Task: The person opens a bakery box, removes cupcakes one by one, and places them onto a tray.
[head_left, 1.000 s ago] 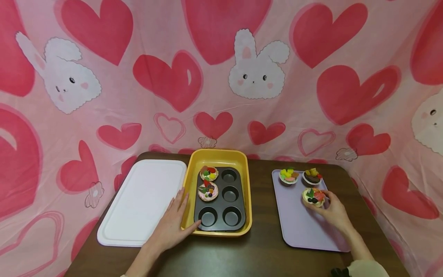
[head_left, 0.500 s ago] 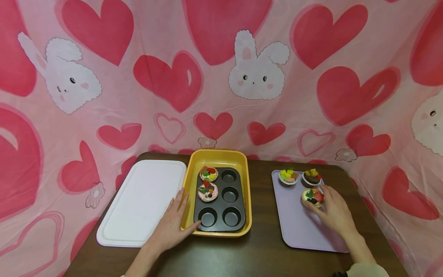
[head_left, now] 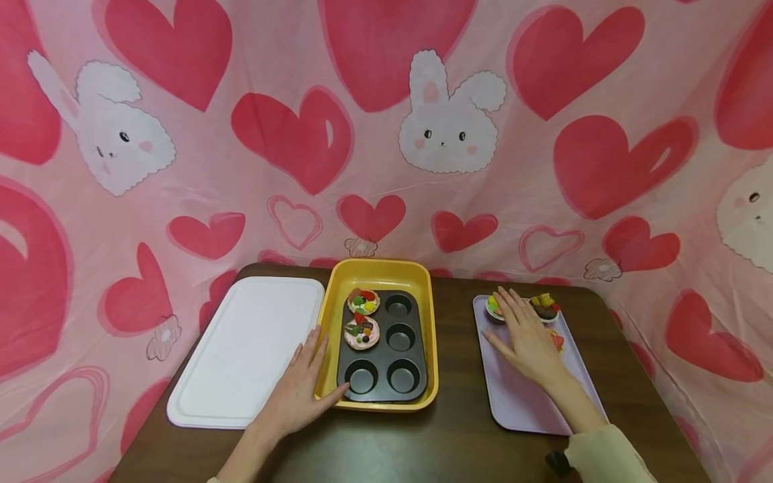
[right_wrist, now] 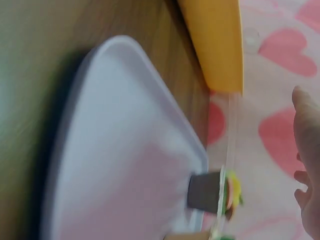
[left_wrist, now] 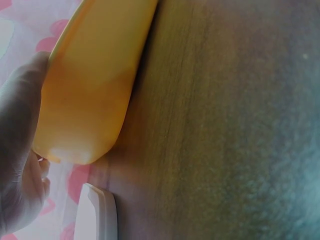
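My left hand (head_left: pixel 292 392) rests at the front left corner of the yellow tray (head_left: pixel 432 322), fingers extended along the rim and thumb over its front edge. Inside stands a black muffin tin (head_left: pixel 382 365); two fruit tarts (head_left: pixel 364 302) occupy its left column, at the back and middle. My right hand (head_left: pixel 528 345) hovers over the lilac tray (head_left: pixel 519 402), holding nothing, fingers extended. Beneath and beside it are a yellow-topped cupcake (head_left: pixel 493 308) in a dark cup, a chocolate cupcake (head_left: pixel 545 308) and a strawberry tart (head_left: pixel 555 341), mostly hidden by the hand.
A white board (head_left: pixel 247 349) lies left of the yellow tray, close to its rim. Brown tabletop (head_left: pixel 459 376) separates the yellow and lilac trays. A pink curtain (head_left: pixel 374 181) with hearts and rabbits hangs behind the table.
My right hand has let go of the strawberry tart on the lilac tray and moved left and away from me, toward the yellow-topped cupcake. My left hand stays in place.
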Demonstrator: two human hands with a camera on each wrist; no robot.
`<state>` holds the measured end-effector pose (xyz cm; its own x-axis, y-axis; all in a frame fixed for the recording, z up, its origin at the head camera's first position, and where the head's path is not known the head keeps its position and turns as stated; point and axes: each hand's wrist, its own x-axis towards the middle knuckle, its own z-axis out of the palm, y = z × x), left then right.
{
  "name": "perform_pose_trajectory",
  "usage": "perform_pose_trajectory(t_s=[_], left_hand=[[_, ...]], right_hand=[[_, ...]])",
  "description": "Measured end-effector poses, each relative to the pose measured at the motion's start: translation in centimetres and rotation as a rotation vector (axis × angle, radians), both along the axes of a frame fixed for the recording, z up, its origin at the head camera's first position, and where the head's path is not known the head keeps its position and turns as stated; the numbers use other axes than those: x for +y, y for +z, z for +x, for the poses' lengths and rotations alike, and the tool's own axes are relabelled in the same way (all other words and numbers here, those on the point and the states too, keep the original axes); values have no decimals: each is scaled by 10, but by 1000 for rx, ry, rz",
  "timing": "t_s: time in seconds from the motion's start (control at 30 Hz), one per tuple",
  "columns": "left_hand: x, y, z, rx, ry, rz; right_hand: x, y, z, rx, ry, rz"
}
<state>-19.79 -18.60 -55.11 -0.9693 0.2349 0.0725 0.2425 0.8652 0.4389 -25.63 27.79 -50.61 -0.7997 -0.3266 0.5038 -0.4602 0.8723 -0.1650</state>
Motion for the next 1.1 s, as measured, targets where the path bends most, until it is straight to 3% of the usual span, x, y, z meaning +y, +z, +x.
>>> perform_pose_trajectory(t_s=[0.47, 0.7, 0.9, 1.1], left_hand=[[-1, -1, 0, 18, 1, -16], [0, 0, 0, 46, 3, -51], [0, 1, 0, 47, 5, -77], [1, 1, 0, 46, 0, -72]], right_hand=[[-87, 8, -42, -195, 156, 64], [-131, 17, -61, -362, 197, 113], [-162, 19, -79, -508, 208, 44], [-185, 17, -96, -535, 268, -6]])
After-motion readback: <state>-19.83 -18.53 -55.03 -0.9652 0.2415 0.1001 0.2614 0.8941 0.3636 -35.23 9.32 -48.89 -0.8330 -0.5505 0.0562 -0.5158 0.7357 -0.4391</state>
